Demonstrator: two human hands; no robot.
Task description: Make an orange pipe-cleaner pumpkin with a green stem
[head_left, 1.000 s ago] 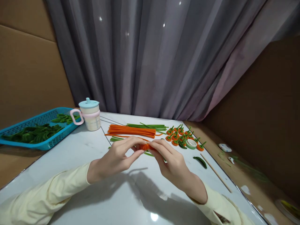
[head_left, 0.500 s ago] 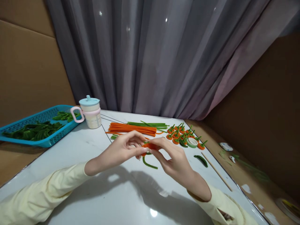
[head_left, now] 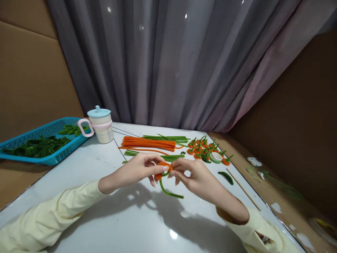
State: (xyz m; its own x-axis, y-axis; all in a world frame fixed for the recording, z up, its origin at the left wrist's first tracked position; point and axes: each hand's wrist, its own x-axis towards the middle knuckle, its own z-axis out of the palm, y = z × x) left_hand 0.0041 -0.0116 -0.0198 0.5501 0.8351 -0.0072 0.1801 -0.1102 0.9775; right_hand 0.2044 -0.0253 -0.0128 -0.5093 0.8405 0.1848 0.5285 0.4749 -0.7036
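Above the white counter (head_left: 126, 225), a fuzzy orange piece (head_left: 165, 163) with a curved green stem (head_left: 168, 193) hanging below it sits between both hands: the left hand (head_left: 137, 169) has a snug grip on it, the right hand (head_left: 197, 178) a narrow pinch at its edge. The step in hand looks like shaping or joining these 2 parts; the next move seems to call for a steady left hold.

The left hand (head_left: 139, 168) and right hand (head_left: 197, 179) faced each other closely, thumbs and fingers pinched, forearms (head_left: 231, 206) slanting in from near left and near right.
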